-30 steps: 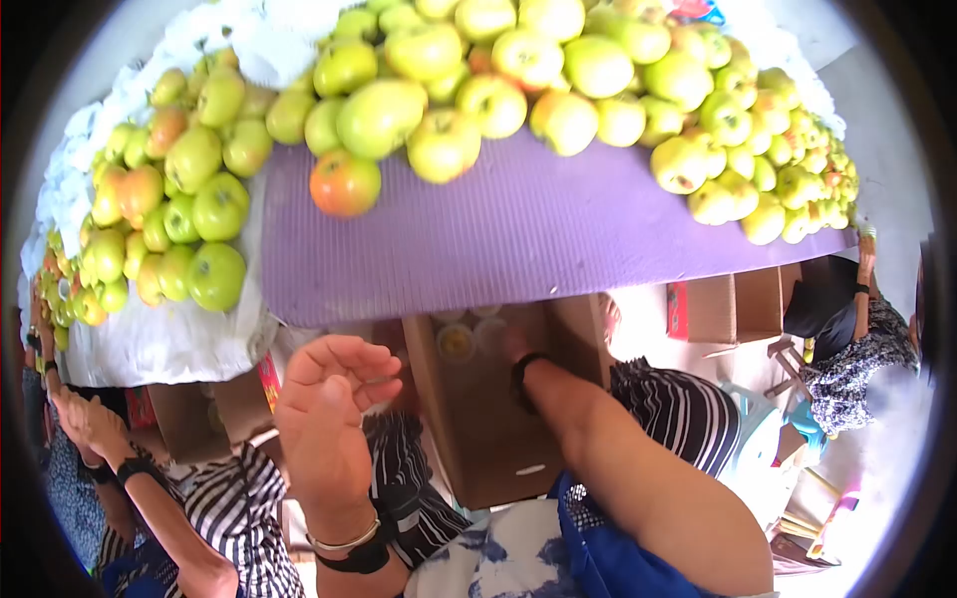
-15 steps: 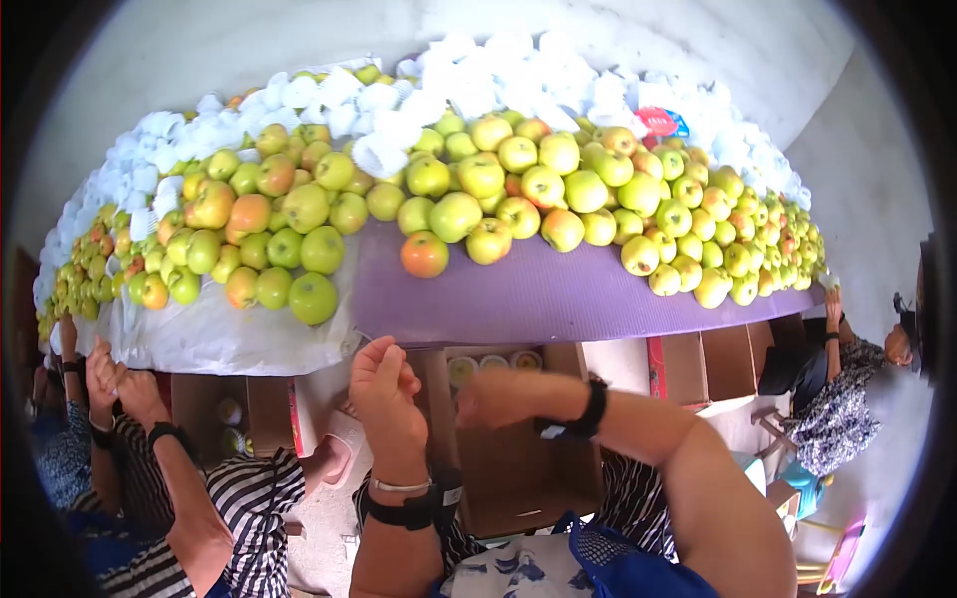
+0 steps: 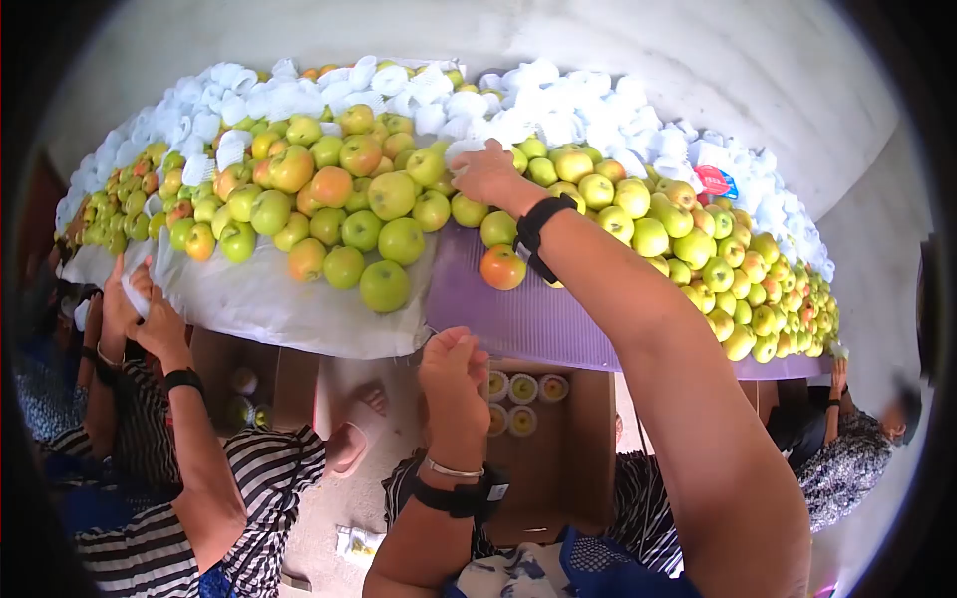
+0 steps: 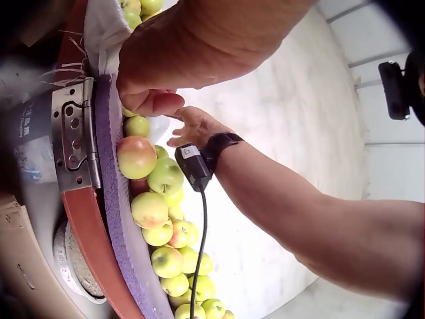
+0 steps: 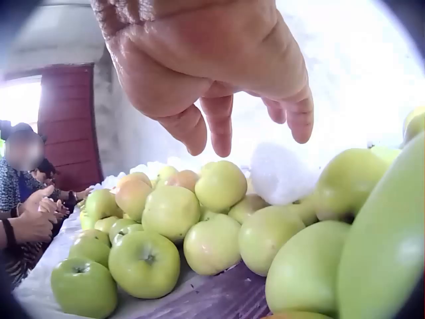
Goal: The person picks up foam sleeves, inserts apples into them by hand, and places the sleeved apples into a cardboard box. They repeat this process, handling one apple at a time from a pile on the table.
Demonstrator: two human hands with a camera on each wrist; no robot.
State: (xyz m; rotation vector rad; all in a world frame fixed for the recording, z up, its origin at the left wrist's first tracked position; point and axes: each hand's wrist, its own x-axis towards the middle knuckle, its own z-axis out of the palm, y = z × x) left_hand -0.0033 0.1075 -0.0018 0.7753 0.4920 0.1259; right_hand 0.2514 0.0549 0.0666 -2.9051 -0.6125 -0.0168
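My right hand (image 3: pixel 490 177) reaches across the apple pile, near the white foam net sleeves (image 3: pixel 454 125) at the back. In the right wrist view its fingers (image 5: pixel 219 123) hang down spread, holding nothing, above green-yellow apples (image 5: pixel 171 212) and beside a white foam net (image 5: pixel 282 173). My left hand (image 3: pixel 454 384) is raised at the table's front edge, fingers loosely curled, with nothing visible in them. Below, a cardboard box (image 3: pixel 568 468) holds several apples in foam nets (image 3: pixel 521 389) at its far end.
A purple ridged mat (image 3: pixel 508 319) and a white cloth (image 3: pixel 269 309) cover the table. In the left wrist view a metal hinge (image 4: pixel 74 136) sits on the table's edge. To the left another person's hands (image 3: pixel 150 309) work beside a second box (image 3: pixel 284 384); someone else sits far right.
My right hand has come up out of the box and moved over the apples to the back. My left hand's fingers have curled in at the table edge. The view has tilted up.
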